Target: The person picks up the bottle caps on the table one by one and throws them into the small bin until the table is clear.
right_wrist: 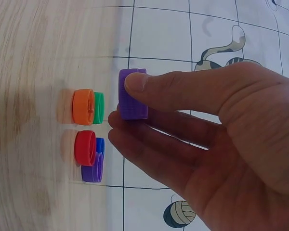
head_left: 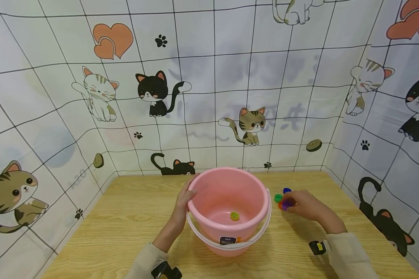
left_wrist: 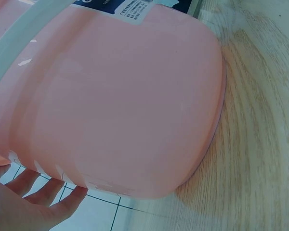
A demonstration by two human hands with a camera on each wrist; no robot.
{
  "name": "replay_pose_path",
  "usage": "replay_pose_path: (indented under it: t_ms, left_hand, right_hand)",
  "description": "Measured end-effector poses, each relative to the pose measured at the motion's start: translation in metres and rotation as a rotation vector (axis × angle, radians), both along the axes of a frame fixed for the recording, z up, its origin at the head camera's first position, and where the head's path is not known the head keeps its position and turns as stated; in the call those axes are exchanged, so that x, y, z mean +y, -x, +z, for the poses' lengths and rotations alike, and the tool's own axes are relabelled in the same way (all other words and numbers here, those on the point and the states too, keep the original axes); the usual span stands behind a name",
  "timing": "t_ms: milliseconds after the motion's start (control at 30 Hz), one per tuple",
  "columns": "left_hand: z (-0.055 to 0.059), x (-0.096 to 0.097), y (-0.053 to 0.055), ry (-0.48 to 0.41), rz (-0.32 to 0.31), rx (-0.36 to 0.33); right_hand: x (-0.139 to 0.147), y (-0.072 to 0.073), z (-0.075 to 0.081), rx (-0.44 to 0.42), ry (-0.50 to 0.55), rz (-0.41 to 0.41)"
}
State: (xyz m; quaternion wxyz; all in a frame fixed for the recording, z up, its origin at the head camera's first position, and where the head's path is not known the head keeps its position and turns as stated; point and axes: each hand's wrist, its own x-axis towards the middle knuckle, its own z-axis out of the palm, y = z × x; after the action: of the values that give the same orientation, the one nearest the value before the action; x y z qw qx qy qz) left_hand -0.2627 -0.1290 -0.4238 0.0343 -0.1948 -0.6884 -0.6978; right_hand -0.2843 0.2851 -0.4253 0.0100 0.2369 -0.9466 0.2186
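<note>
A pink bucket (head_left: 227,190) with a white handle (head_left: 227,245) stands upright on the table. My left hand (head_left: 180,205) grips its left rim, thumb over the edge and fingers along the outside wall. One yellow-green bottle cap (head_left: 234,216) lies on the bucket's bottom. To the right of the bucket, my right hand (right_wrist: 202,139) pinches a purple bottle cap (right_wrist: 133,107) between thumb and fingers, above the table. Below it lie orange (right_wrist: 83,107), green (right_wrist: 99,108), red (right_wrist: 85,148) and blue (right_wrist: 100,144) caps and a second purple cap (right_wrist: 92,169).
The wooden table (head_left: 118,217) reaches back to a white cloth wall (head_left: 213,97) printed with grid lines and cats. Similar cloth walls rise on the left and right. The bucket's handle hangs down at its front, across a dark label (head_left: 227,240).
</note>
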Motion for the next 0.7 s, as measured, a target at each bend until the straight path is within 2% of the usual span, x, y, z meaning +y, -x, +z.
replay_pose_path:
  t_ms: [700]
  left_hand:
    - [-0.0004,-0.0001,0.0002,0.000,0.004,-0.006]
  right_hand:
    - [-0.0043,-0.0031,0.0081,0.019,-0.043,-0.016]
